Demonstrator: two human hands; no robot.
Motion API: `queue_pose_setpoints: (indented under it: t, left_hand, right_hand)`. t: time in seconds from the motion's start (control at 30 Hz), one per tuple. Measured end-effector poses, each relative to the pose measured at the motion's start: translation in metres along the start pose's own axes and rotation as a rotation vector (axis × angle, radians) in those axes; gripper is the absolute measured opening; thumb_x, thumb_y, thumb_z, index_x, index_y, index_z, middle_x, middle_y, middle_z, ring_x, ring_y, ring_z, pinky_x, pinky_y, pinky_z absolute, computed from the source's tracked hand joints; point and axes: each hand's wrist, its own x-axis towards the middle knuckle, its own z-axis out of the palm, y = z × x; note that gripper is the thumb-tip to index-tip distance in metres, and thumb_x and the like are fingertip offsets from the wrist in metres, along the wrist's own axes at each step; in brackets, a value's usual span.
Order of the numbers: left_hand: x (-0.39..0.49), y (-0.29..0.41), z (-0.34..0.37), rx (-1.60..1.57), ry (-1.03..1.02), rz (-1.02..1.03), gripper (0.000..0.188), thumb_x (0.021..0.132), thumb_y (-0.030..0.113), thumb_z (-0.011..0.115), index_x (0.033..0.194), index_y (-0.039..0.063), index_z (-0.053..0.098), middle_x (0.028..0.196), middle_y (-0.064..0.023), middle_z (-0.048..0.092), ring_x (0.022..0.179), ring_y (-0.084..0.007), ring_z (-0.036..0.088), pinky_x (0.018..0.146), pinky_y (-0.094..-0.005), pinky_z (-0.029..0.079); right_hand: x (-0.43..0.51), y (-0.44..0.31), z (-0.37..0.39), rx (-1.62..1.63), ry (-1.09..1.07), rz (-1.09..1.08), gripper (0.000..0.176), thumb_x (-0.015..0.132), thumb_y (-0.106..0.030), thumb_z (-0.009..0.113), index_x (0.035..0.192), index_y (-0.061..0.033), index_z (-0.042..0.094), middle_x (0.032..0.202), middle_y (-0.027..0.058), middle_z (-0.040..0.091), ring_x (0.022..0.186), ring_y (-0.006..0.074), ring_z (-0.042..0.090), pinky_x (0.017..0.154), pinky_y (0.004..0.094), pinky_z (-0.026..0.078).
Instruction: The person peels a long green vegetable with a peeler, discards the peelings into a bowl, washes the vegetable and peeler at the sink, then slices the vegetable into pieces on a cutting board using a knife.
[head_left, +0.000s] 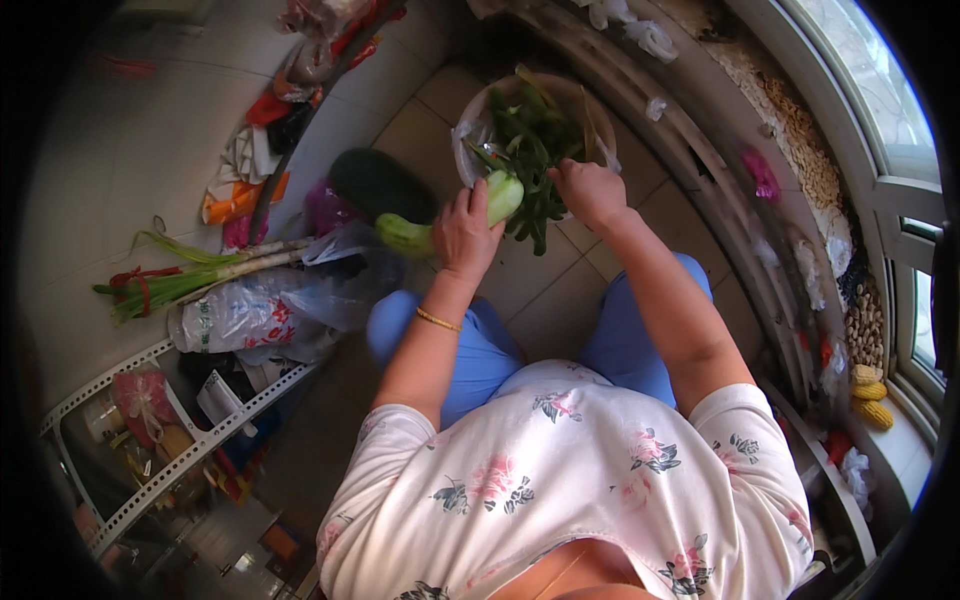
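My left hand (469, 229) grips a pale green squash (505, 196) around its middle. Pale green also shows on the other side of the hand; whether it is one long squash or two pieces, I cannot tell. My right hand (592, 193) is closed at the edge of a bunch of leafy greens (529, 150), its fingertips pinching at the leaves; what exactly lies between them is hidden. The greens sit in a round bin (606, 112) lined with clear plastic on the tiled floor, and some leaves hang over its near rim.
A large dark green melon (379, 184) lies left of the bin. Tied scallions (172, 281) rest by a plastic bag (247, 307) above a perforated metal shelf (202, 448). At right, corn cobs (870, 397) lie on the windowsill beside curved ledges (720, 172).
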Motion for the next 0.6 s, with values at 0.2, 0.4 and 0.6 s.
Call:
queue_pose_setpoints:
  t: [0.2, 0.4, 0.6]
  left_hand:
    - [0.009, 0.005, -0.018, -0.274, 0.032, -0.182, 0.065, 0.064, 0.022, 0.081, 0.12, 0.009, 0.05, 0.102, -0.011, 0.061, 0.086, -0.0319, 0.062, 0.074, -0.0409, 0.05]
    - [0.03, -0.028, -0.074, -1.358, 0.141, -0.604, 0.047, 0.08, 0.026, 0.073, 0.115, 0.003, 0.052, 0.094, -0.0131, 0.062, 0.077, -0.0234, 0.062, 0.071, -0.0372, 0.054]
    - [0.032, -0.067, -0.129, -2.149, 0.065, -0.548, 0.066, 0.087, 0.053, 0.053, 0.122, -0.002, 0.047, 0.105, -0.0151, 0.056, 0.083, -0.0245, 0.055, 0.073, -0.0407, 0.046]
  right_hand:
    - [-0.004, -0.015, -0.011, 0.582, 0.17, -0.078, 0.04, 0.091, -0.043, 0.054, 0.098, -0.005, 0.063, 0.087, 0.0147, 0.068, 0.08, 0.0333, 0.065, 0.07, 0.0411, 0.051]
    - [-0.004, 0.009, -0.018, 0.994, -0.096, 0.08, 0.03, 0.087, -0.032, 0.065, 0.099, -0.0045, 0.062, 0.076, 0.0025, 0.064, 0.057, 0.0065, 0.054, 0.041, 0.0226, 0.041]
    - [-0.028, -0.007, -0.001, 1.219, -0.142, 0.167, 0.047, 0.088, -0.045, 0.06, 0.111, -0.0046, 0.058, 0.086, 0.0081, 0.067, 0.049, 0.0071, 0.049, 0.041, 0.024, 0.042]
